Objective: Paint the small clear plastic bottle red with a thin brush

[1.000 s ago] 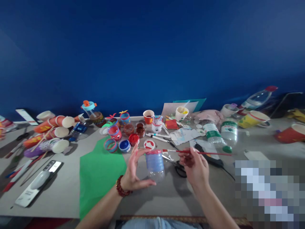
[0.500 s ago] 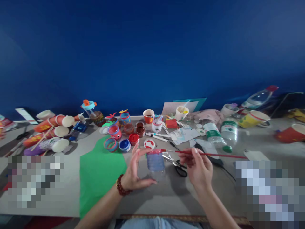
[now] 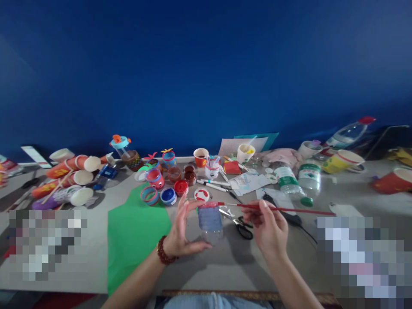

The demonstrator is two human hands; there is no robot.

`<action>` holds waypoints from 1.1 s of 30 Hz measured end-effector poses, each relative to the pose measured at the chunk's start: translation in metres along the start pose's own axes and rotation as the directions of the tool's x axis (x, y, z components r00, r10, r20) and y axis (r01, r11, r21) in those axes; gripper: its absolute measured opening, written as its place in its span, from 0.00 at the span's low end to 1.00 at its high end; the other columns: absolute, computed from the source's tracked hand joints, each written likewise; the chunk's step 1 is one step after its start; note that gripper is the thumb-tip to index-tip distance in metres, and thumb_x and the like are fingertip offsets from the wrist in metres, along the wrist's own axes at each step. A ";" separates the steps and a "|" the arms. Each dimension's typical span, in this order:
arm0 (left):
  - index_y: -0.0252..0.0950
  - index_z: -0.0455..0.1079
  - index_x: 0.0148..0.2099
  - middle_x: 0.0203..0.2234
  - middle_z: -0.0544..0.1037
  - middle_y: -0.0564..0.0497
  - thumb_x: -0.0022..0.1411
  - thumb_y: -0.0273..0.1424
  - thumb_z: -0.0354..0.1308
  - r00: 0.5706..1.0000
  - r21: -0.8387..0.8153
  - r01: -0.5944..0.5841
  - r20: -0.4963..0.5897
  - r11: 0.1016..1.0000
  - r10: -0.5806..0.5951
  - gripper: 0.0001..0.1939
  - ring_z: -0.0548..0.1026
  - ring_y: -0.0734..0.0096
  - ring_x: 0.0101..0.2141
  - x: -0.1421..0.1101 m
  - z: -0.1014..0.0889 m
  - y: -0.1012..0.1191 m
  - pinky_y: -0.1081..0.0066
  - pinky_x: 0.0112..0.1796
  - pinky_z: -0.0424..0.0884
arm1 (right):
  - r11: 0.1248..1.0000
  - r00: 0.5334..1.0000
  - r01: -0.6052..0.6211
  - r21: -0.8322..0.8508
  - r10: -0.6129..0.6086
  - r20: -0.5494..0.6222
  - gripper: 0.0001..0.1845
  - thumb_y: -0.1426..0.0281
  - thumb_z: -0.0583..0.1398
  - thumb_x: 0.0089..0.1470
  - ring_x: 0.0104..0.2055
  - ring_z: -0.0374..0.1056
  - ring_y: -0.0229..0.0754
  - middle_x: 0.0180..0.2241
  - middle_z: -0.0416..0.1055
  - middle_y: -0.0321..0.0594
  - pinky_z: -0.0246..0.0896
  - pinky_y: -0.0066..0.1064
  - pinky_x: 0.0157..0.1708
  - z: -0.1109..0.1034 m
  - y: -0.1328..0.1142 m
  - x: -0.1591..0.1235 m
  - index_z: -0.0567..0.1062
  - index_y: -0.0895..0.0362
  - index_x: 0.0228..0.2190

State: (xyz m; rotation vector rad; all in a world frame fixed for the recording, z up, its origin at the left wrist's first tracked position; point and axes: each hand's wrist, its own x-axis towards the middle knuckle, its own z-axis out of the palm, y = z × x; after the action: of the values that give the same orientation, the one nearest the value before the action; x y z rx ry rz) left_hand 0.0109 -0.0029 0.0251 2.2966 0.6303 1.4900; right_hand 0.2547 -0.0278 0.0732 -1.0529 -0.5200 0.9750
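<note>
On my feed, the plastic pot (image 3: 210, 219) is just ahead of me, approx. upright: blue-painted sides, pinkish-red rim, clear base. Can't tell if it's resting on the tbl or lifted. At its 9 o'clock my L hand (image 3: 180, 231) grips it btwn thumb (low) & fingers (up by rim). At 3 o'clock my R hand (image 3: 267, 225) has the red paintbrush (image 3: 302, 210) pinched, held approx. level, tip at the rim; blurry, so can't tell exact contact.

Nearby: scissors (image 3: 243, 227) on the tbl at 3 o'clock, btwn pot & R hand. Red-smeared lid (image 3: 201, 195) at 12, open red paint jar (image 3: 180, 187) at 11, blue paint jar (image 3: 168, 196) at 10. Green sheet (image 3: 138, 240) flat at 9, beyond L hand.

Further out: markers (image 3: 212, 185) at 12, white cup (image 3: 246, 152) w/ yellow inside at 1, green-label bottles (image 3: 286, 177) at 2. Blue wall (image 3: 206, 77) behind it all, 12 o'clock.
</note>
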 end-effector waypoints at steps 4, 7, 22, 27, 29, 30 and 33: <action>0.41 0.34 0.78 0.57 0.78 0.34 0.56 0.51 0.71 1.000 0.014 0.013 0.003 1.000 -0.013 0.63 0.79 0.41 0.55 0.001 0.001 0.000 0.31 0.67 0.45 | 1.000 0.999 -0.023 -0.007 0.024 0.033 0.22 0.50 0.74 0.43 0.16 0.69 0.40 0.20 0.79 0.44 0.62 0.31 0.17 0.002 -0.002 -0.003 0.82 0.56 0.24; 0.41 0.34 0.78 0.57 0.78 0.35 0.59 0.51 0.69 1.000 0.023 0.019 0.018 1.000 -0.019 0.60 0.80 0.42 0.54 0.003 0.001 0.002 0.31 0.67 0.44 | 0.998 0.995 -0.053 -0.017 0.054 0.083 0.21 0.49 0.74 0.43 0.17 0.68 0.41 0.19 0.78 0.42 0.62 0.31 0.17 0.011 0.000 -0.009 0.83 0.55 0.24; 0.41 0.34 0.77 0.58 0.76 0.34 0.53 0.49 0.75 0.999 -0.073 0.020 -0.047 0.997 -0.024 0.66 0.74 0.42 0.60 -0.006 0.004 -0.005 0.29 0.67 0.44 | 0.994 0.995 -0.101 0.045 0.102 -0.017 0.24 0.50 0.77 0.36 0.16 0.68 0.38 0.19 0.78 0.42 0.64 0.28 0.16 0.002 -0.001 0.002 0.81 0.57 0.22; 0.41 0.36 0.77 0.57 0.77 0.35 0.52 0.49 0.76 0.997 -0.082 0.018 -0.073 0.996 -0.024 0.66 0.77 0.43 0.57 -0.006 0.003 -0.003 0.29 0.68 0.45 | 0.989 0.990 -0.143 0.048 0.142 0.017 0.22 0.50 0.77 0.37 0.17 0.69 0.38 0.20 0.79 0.42 0.64 0.28 0.17 0.008 0.005 0.002 0.82 0.56 0.22; 0.42 0.36 0.77 0.58 0.76 0.36 0.51 0.48 0.76 0.995 -0.098 0.022 -0.092 0.995 -0.031 0.66 0.77 0.44 0.57 -0.007 0.004 -0.004 0.30 0.68 0.46 | 0.989 0.990 -0.137 0.051 0.138 -0.020 0.22 0.51 0.77 0.36 0.17 0.69 0.38 0.20 0.80 0.43 0.65 0.27 0.18 0.004 0.008 0.006 0.82 0.56 0.22; 0.44 0.37 0.77 0.58 0.76 0.37 0.50 0.49 0.76 0.994 -0.113 0.028 -0.106 0.993 -0.040 0.66 0.77 0.44 0.57 -0.007 0.005 -0.004 0.31 0.68 0.47 | 0.990 0.991 -0.127 0.057 0.130 -0.042 0.23 0.51 0.77 0.35 0.17 0.69 0.37 0.20 0.80 0.43 0.65 0.27 0.18 0.001 0.008 0.009 0.82 0.56 0.22; 0.47 0.41 0.77 0.60 0.74 0.37 0.49 0.54 0.75 0.973 -0.273 0.097 -0.175 0.957 -0.149 0.64 0.76 0.46 0.58 -0.007 0.009 -0.006 0.38 0.65 0.61 | 0.992 0.993 -0.080 0.098 0.088 -0.083 0.24 0.51 0.77 0.36 0.18 0.69 0.37 0.20 0.79 0.43 0.64 0.25 0.18 -0.008 0.008 0.015 0.82 0.58 0.23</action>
State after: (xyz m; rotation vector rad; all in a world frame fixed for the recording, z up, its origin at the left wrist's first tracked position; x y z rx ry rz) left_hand 0.0154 -0.0019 0.0131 1.8950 0.5763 1.6413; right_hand 0.2652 -0.0177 0.0610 -1.0341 -0.3565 1.0128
